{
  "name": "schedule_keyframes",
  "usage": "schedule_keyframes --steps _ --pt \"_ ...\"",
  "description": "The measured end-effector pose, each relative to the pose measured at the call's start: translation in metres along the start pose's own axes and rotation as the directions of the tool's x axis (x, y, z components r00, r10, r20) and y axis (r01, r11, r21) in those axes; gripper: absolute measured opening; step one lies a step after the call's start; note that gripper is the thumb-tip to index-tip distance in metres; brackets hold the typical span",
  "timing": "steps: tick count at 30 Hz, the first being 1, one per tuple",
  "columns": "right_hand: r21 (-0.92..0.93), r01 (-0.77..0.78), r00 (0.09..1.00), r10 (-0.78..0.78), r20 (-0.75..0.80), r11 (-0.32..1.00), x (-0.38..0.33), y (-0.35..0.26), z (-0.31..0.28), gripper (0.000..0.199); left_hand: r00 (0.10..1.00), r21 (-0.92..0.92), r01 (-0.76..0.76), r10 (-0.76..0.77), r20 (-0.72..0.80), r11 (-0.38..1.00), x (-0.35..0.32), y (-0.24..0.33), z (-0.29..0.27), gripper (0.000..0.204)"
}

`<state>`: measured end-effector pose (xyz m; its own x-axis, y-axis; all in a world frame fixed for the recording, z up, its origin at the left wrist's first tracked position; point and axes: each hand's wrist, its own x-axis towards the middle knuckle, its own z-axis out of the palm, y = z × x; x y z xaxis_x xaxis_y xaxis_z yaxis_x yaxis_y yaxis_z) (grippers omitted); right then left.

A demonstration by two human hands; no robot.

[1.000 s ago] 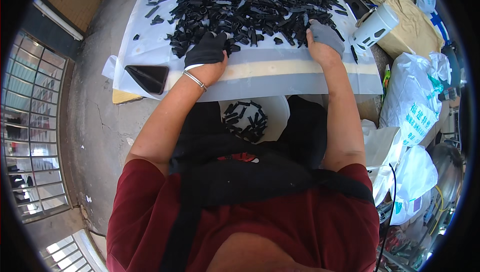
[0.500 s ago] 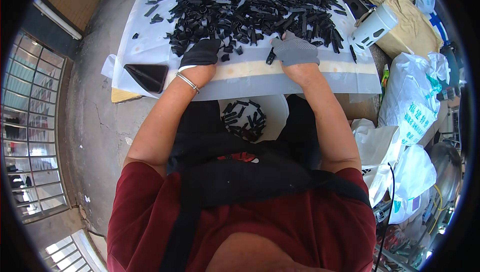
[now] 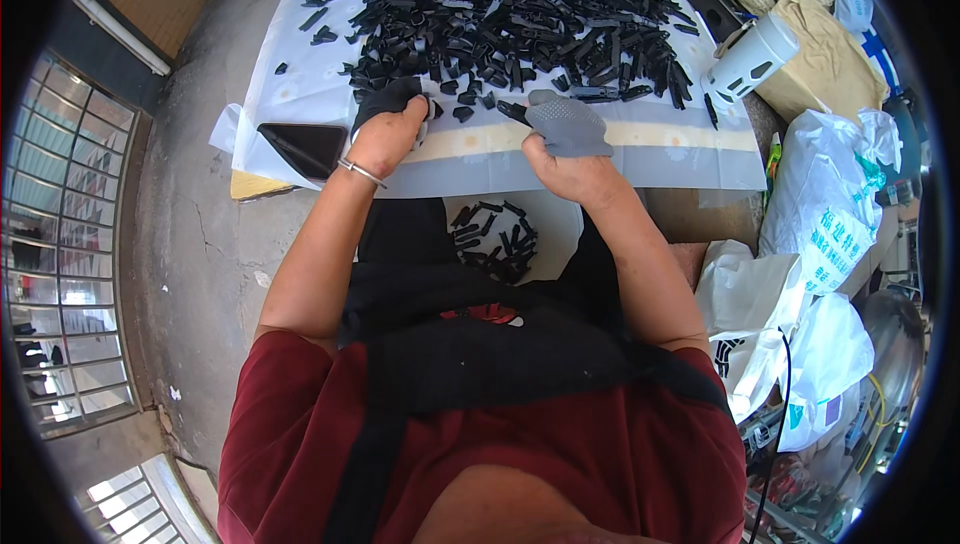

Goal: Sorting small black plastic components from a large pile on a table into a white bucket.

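Observation:
A heap of small black plastic pieces [image 3: 500,29] covers the far part of the table's pale plastic sheet [image 3: 680,164]. In a grey dotted glove, my right hand [image 3: 567,134] is closed on a long black plastic piece [image 3: 512,112] that points left from its fingers. My left hand [image 3: 392,124], in a black glove, is curled at the near left edge of the heap; its fingertips are hidden, so what it grips cannot be made out. Between my legs, below the table edge, a white bucket [image 3: 562,229] contains several similar black pieces [image 3: 495,244].
A black phone [image 3: 305,149] lies at the table's left corner. On the right stands a white tumbler [image 3: 752,62] with black markings, beside a brown sack [image 3: 815,54]. White plastic bags [image 3: 825,199] crowd the right side. Barred windows [image 3: 65,244] line the left.
My right hand has drawn slightly nearer and left, and the black piece now points left in its fingers. My left hand has shifted a little left and curled more tightly.

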<state>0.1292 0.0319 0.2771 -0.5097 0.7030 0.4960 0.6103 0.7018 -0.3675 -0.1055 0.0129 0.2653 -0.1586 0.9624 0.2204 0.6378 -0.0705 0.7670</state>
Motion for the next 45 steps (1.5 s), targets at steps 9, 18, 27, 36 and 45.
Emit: schedule_keyframes --steps 9,18,27,36,45 --pt "0.294 0.083 0.974 -0.14 0.177 0.952 -0.014 -0.031 -0.004 0.024 0.869 -0.563 0.046 0.245 0.429 0.825 -0.047 0.035 0.004 0.032" --pt "0.095 0.146 0.989 -0.149 0.022 0.985 -0.04 -0.044 -0.003 0.025 0.74 -0.691 0.668 -0.15 0.655 0.276 -0.066 0.035 0.033 0.042" --pt "0.264 -0.052 0.997 0.033 0.075 0.963 -0.039 -0.048 -0.023 0.025 0.947 -0.464 0.149 0.008 0.32 0.873 -0.063 0.038 0.018 0.046" --pt "-0.177 0.108 0.988 -0.085 0.132 0.978 -0.039 -0.059 -0.034 0.019 0.948 -0.247 -0.078 0.148 0.281 0.966 -0.063 0.056 0.01 0.038" --pt "-0.165 0.219 0.972 -0.231 -0.054 0.962 -0.057 -0.056 -0.003 0.015 0.925 -0.069 -0.232 0.242 0.291 0.97 -0.079 0.061 0.024 0.03"
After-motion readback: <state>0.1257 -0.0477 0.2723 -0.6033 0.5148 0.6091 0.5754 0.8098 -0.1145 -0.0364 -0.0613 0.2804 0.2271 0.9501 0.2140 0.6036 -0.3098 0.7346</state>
